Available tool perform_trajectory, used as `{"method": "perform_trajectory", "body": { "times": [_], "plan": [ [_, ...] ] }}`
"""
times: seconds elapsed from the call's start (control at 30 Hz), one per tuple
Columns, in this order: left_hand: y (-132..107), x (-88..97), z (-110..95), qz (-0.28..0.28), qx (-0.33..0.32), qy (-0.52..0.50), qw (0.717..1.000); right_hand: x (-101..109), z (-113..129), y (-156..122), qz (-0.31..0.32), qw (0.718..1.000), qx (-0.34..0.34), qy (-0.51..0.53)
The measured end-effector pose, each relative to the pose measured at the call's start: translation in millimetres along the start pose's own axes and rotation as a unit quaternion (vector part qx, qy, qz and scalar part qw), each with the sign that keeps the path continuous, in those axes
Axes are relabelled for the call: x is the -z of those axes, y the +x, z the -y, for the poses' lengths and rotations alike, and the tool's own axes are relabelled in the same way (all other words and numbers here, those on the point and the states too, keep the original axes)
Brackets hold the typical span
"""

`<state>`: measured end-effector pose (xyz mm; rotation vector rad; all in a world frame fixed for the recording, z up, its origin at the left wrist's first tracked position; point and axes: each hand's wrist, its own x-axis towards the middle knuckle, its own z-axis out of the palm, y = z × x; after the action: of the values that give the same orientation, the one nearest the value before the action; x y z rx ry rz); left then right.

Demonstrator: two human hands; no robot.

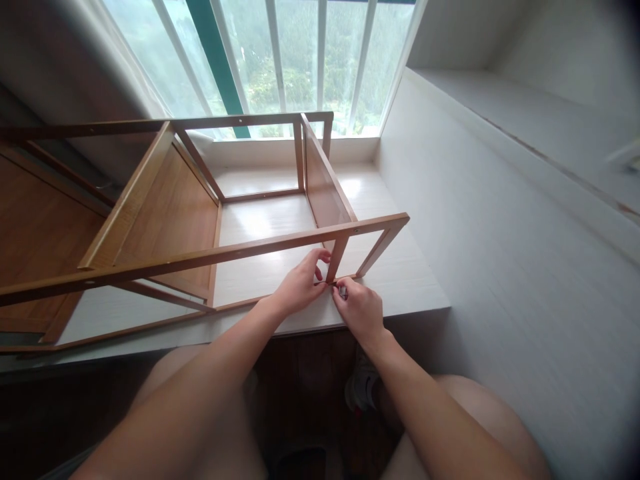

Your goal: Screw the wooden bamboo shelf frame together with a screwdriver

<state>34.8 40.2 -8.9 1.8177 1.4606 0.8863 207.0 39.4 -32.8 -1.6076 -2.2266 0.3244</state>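
Observation:
A brown wooden shelf rack [280, 241] lies on its side on a white window ledge [400, 280]. My left hand [299, 285] curls at the joint of a short crosspiece [338, 259] and the lower rail, fingertips against the wood, thumb low by the rail. Just right of it, my right hand [361, 308] is closed in a pinch at the same joint. Something small, with a metallic glint, shows between its thumb and finger; its kind is too small to make out. The fingertips of both hands nearly meet at this corner.
Inside the rack are wooden shelf panels [170, 220]. Behind stands a barred window [295, 60], with a grey curtain [95, 53] at left. A pale wall panel [500, 220] rises at right, under a shelf [540, 107]. Below the ledge, a shoe [361, 387] shows between my legs.

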Motion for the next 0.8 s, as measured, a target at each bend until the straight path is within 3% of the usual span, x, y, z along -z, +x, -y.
{"method": "perform_trajectory", "body": {
  "times": [0.27,0.47,0.6,0.7,0.8],
  "plan": [
    [-44,-15.0,-18,0.025,-0.038,-0.004,0.999,5,2,-63,-0.040,0.999,-0.023,0.029],
    [-71,-21.3,-30,0.036,-0.053,-0.013,0.998,-7,11,-103,-0.096,0.972,-0.127,0.175],
    [-79,-22.5,-31,0.033,-0.059,-0.016,0.998,-17,22,-114,-0.117,0.906,-0.188,0.360],
    [-80,-22.3,-31,0.029,-0.061,-0.024,0.997,-22,30,-113,-0.110,0.828,-0.241,0.493],
    [-81,-20.8,-32,0.032,-0.058,-0.033,0.997,-23,34,-111,-0.061,0.738,-0.312,0.595]
  ]
}}
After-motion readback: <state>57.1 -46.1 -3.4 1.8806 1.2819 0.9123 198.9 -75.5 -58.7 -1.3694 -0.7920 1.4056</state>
